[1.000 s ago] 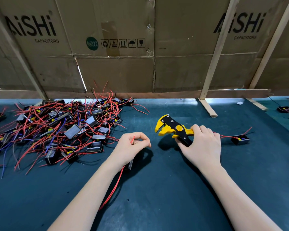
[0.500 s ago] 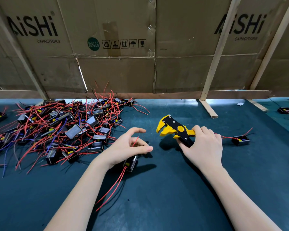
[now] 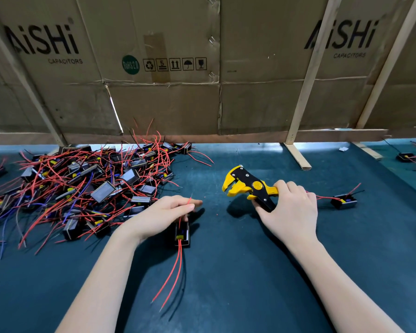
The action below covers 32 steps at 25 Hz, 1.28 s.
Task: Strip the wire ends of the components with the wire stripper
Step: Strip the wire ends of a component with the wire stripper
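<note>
Seen from above, on a dark teal mat point(image 3: 226, 284); left hand point(image 3: 161, 217) pinching a thin red wire point(image 3: 189, 202) between thumb and fingers, above a small black component point(image 3: 182, 233) lying on the mat beneath it, two more red leads point(image 3: 172, 275) trailing toward the viewer; right hand point(image 3: 291, 210) gripping the handles of a yellow-and-black wire stripper point(image 3: 247, 185), head pointing left; tangled pile of components point(image 3: 82, 183) at left; lone component point(image 3: 344, 200) right; cardboard wall point(image 3: 202, 68) behind.
</note>
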Available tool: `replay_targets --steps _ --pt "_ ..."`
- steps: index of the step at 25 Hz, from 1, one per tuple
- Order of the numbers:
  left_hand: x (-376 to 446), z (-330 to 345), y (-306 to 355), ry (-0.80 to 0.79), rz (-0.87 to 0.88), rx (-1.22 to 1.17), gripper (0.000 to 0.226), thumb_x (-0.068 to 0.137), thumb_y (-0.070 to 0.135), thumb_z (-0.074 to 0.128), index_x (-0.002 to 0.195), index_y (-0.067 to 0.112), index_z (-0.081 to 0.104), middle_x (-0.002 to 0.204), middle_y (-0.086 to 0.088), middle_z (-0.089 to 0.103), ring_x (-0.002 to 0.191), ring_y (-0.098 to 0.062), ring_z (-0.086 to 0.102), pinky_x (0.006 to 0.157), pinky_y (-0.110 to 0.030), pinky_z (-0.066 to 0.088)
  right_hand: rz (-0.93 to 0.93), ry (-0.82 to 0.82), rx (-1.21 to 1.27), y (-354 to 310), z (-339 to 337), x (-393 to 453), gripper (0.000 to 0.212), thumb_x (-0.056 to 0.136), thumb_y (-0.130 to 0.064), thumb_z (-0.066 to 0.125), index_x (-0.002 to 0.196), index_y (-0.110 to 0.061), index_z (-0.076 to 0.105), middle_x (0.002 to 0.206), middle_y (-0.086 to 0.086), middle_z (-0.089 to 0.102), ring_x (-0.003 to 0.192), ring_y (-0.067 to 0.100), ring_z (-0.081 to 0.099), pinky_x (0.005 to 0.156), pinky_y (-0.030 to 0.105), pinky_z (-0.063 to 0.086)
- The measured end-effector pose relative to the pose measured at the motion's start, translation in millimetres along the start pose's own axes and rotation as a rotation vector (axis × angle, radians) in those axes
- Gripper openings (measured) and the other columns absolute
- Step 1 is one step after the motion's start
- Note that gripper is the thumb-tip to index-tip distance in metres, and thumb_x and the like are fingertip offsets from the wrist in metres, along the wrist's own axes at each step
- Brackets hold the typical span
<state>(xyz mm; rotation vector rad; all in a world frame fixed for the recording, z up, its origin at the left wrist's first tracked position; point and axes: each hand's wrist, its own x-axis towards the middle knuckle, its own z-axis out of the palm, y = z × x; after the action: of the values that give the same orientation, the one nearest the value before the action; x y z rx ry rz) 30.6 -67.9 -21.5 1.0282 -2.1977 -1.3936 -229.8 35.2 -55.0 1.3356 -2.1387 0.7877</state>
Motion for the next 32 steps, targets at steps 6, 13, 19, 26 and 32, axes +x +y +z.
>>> replay_targets --steps 6,13,19,26,32 --pt "9.1 30.0 6.1 0.029 0.105 -0.042 0.024 0.099 0.007 0.053 0.115 0.016 0.069 0.075 0.006 0.065 0.06 -0.004 0.055 0.068 -0.017 0.046 -0.042 0.02 -0.03 -1.4 -0.6 -0.7 0.05 0.065 -0.045 0.083 0.086 -0.005 0.062 0.075 0.008 0.058 0.071 0.033 0.055 0.071 0.041 0.04" --pt "10.0 44.9 12.4 0.025 0.126 -0.313 0.006 0.096 0.004 0.057 0.092 -0.001 0.057 0.074 -0.013 0.071 0.069 -0.029 0.072 0.063 -0.03 0.056 -0.093 0.016 -0.072 -5.9 -0.8 -1.3 0.047 0.063 -0.042 0.083 0.082 -0.006 0.06 0.074 0.008 0.056 0.07 0.033 0.053 0.07 0.041 0.041" --pt "2.9 18.5 6.3 -0.043 0.177 -0.038 0.023 0.099 0.013 0.054 0.11 0.019 0.074 0.069 0.01 0.056 0.068 -0.007 0.049 0.07 -0.014 0.042 -0.095 0.011 -0.066 -7.4 -0.6 -1.8 0.046 0.062 -0.041 0.083 0.083 -0.007 0.059 0.074 0.007 0.056 0.07 0.033 0.053 0.071 0.041 0.041" --pt "6.8 31.9 10.0 0.048 0.209 -0.027 0.014 0.093 0.012 0.064 0.09 0.016 0.078 0.068 0.014 0.066 0.061 0.0 0.052 0.064 -0.013 0.041 -0.163 0.049 -0.05 -6.6 -1.0 -1.6 0.046 0.058 -0.038 0.083 0.081 -0.007 0.059 0.072 0.008 0.054 0.068 0.032 0.052 0.068 0.04 0.04" --pt "11.3 38.0 8.6 0.076 0.193 -0.08 0.015 0.095 0.004 0.058 0.09 0.005 0.072 0.068 0.018 0.067 0.057 -0.001 0.049 0.063 -0.015 0.042 -0.213 0.074 -0.045 -8.8 -2.9 -0.6 0.046 0.061 -0.042 0.082 0.081 -0.008 0.059 0.073 0.006 0.054 0.069 0.032 0.052 0.068 0.039 0.039"
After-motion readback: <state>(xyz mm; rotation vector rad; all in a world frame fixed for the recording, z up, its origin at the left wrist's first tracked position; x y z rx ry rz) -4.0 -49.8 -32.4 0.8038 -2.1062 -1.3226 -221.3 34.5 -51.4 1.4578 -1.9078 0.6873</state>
